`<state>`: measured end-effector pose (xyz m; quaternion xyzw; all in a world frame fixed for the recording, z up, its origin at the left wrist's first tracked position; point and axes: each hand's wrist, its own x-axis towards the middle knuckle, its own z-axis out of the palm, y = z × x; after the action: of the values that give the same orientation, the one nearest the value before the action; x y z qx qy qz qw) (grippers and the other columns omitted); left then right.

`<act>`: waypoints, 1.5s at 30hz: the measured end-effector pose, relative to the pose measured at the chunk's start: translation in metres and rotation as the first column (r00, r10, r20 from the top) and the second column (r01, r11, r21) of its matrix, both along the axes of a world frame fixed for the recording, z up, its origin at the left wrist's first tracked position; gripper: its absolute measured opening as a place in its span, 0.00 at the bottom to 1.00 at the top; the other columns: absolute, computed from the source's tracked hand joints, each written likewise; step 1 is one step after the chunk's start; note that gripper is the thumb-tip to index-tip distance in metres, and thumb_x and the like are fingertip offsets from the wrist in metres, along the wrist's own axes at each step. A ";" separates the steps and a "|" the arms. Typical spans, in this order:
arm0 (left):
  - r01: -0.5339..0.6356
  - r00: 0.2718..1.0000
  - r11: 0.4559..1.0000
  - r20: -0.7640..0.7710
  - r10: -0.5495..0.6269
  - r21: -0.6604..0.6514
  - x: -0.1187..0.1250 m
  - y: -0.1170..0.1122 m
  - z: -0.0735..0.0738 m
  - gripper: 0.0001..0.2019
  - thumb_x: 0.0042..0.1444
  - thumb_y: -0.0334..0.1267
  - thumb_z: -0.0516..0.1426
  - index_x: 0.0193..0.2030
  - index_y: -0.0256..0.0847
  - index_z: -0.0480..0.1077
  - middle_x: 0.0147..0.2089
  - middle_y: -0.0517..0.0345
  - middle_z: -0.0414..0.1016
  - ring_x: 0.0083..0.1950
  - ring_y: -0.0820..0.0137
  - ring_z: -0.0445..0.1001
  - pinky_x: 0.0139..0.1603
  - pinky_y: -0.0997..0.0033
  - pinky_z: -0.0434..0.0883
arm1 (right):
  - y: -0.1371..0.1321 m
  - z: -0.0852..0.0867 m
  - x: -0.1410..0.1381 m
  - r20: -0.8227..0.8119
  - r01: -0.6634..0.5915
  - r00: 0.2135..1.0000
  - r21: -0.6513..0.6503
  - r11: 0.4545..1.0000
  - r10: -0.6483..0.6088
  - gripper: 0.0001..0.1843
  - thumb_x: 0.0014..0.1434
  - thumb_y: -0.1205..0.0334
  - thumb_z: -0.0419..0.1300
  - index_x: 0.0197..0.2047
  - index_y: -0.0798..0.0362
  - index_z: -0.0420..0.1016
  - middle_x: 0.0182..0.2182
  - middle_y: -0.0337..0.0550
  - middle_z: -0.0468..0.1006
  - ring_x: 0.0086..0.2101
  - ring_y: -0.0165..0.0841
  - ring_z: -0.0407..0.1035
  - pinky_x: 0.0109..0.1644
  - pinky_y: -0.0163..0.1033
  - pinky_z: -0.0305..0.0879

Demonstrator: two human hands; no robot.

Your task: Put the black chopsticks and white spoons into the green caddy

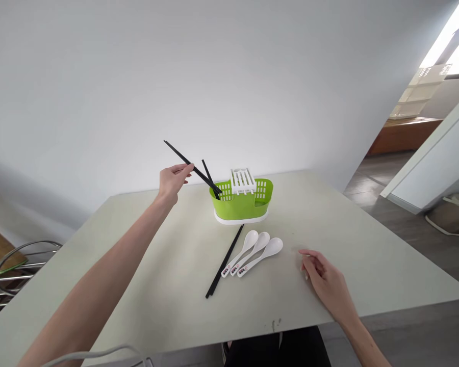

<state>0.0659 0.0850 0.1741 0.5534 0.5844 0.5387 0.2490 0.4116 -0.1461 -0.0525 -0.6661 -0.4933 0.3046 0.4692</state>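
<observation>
My left hand (172, 181) pinches a pair of black chopsticks (176, 150) by the middle. They slant down to the right, their lower ends over the left compartment of a green utensil basket (235, 209) with a white base. Another black chopstick or pair (206, 169) leans in that compartment, crossing behind the held ones. In front of the basket lie two black chopsticks (225, 261) side by side and three white spoons (260, 257), bowls pointing away from me. My right hand (323, 280) rests on the table right of the spoons, fingers loosely bent and apart, holding nothing.
A white slatted rack (243, 180) sits on the basket's middle. The pale table (309, 204) meets a plain wall (229, 92) at the back. A metal-framed chair (11, 270) stands off the left edge, and a grey cable (95, 352) crosses the lower left.
</observation>
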 end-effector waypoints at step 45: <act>0.263 0.624 0.849 -0.590 -0.512 -0.459 0.035 -0.067 -0.130 0.17 0.58 0.56 0.60 0.37 0.44 0.77 0.40 0.53 0.83 0.40 0.60 0.80 0.38 0.65 0.72 | -0.003 0.004 -0.001 -0.013 -0.007 1.000 -0.004 1.000 0.007 0.24 0.68 0.38 0.54 0.51 0.48 0.77 0.31 0.40 0.77 0.29 0.35 0.68 0.35 0.39 0.66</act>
<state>0.1011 0.0181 0.0438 0.7780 0.5795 0.1180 0.2121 0.4106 -0.1491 -0.0490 -0.6635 -0.4919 0.3114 0.4699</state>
